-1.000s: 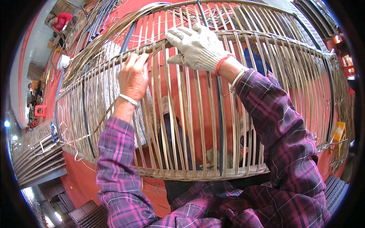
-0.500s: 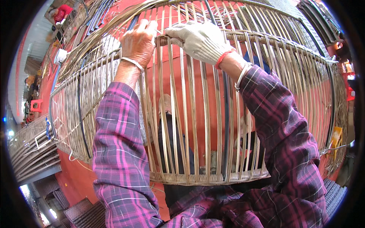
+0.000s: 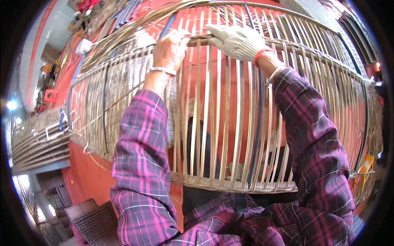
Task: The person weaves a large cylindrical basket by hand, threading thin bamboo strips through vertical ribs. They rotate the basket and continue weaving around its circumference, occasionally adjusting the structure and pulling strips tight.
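1. Lattice frame (image 3: pixel 240 123) of tan strips fills the middle of the view, its wrapped near rim (image 3: pixel 230 184) at six o'clock, close against the person's body; that nearness probably steadies it and brings the far part within reach.
2. Wrapped rail (image 3: pixel 200 41) crosses the frame at twelve o'clock, and both hands work there, one on each side of a short exposed stretch, likely so that stretch is controlled from two ends.
3. Left hand (image 3: pixel 169 51), bare, sits at eleven o'clock with its fingers curled over the rail; its own back hides whether it pinches a strip.
4. Right hand (image 3: pixel 238 42), in a pale knitted glove, reaches in from one o'clock, fingers extended and close together, the tips and thumb at the rail; I cannot tell whether anything is pinched between them. The glove presumably guards against rough strip edges.
5. Loose strand (image 3: pixel 119 99) slants from near the left wrist toward nine o'clock, across the upright strips.
6. Dark strut (image 3: pixel 257 123) runs among the strips right of centre, seemingly for stiffness.
7. Strip bundle (image 3: pixel 152 16) arches at eleven o'clock, beyond the left hand. Red floor (image 3: pixel 88 172) shows at eight o'clock.
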A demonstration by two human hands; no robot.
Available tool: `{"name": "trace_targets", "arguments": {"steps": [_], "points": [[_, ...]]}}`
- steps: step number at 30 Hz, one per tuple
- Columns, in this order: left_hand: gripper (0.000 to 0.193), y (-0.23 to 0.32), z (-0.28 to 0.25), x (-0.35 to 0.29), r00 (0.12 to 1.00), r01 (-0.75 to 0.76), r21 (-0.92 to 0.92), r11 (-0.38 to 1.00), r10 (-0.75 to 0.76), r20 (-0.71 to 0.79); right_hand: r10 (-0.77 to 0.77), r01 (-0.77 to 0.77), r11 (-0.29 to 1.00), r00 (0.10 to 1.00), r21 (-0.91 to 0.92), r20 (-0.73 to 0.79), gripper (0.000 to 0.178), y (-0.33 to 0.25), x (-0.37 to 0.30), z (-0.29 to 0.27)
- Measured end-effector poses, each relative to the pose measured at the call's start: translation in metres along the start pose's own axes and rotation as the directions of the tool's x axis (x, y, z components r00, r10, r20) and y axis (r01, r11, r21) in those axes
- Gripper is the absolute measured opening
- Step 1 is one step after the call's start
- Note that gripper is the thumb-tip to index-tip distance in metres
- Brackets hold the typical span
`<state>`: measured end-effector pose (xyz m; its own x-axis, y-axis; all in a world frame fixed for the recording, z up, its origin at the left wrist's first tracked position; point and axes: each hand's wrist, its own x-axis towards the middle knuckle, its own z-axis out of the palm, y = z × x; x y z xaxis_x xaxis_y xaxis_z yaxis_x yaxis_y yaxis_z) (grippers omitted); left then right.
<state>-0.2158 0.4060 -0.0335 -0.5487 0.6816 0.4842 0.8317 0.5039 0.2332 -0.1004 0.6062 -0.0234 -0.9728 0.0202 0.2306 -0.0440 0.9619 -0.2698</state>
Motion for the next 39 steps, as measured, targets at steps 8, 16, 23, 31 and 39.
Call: {"name": "trace_targets", "arguments": {"steps": [8,16,23,31,39], "points": [[0.041,0.006,-0.116,-0.243,0.953,0.302,0.079,0.95,-0.303,-0.004,-0.064,0.066,0.997,0.997,-0.047,0.048,0.028,0.005,-0.004,-0.007],[0.07,0.06,-0.129,-0.306,0.865,0.486,-0.004,0.874,-0.48,0.149,0.005,-0.004,1.0,0.989,-0.008,0.149,0.029,0.004,0.005,-0.019],[0.076,0.055,-0.152,-0.305,0.799,0.579,-0.486,0.655,-0.335,0.5,0.141,-0.086,0.956,0.973,-0.279,0.185,0.024,0.01,0.011,-0.008],[0.081,0.098,-0.099,-0.26,0.795,0.393,-0.776,0.493,0.242,0.556,0.282,-0.244,0.82,0.959,-0.517,-0.006,0.021,0.025,-0.007,-0.02],[0.061,0.07,-0.143,-0.249,0.872,0.088,-0.688,0.721,0.278,0.402,-0.003,-0.051,0.963,0.98,-0.263,-0.199,0.026,-0.002,0.005,-0.027]]}}
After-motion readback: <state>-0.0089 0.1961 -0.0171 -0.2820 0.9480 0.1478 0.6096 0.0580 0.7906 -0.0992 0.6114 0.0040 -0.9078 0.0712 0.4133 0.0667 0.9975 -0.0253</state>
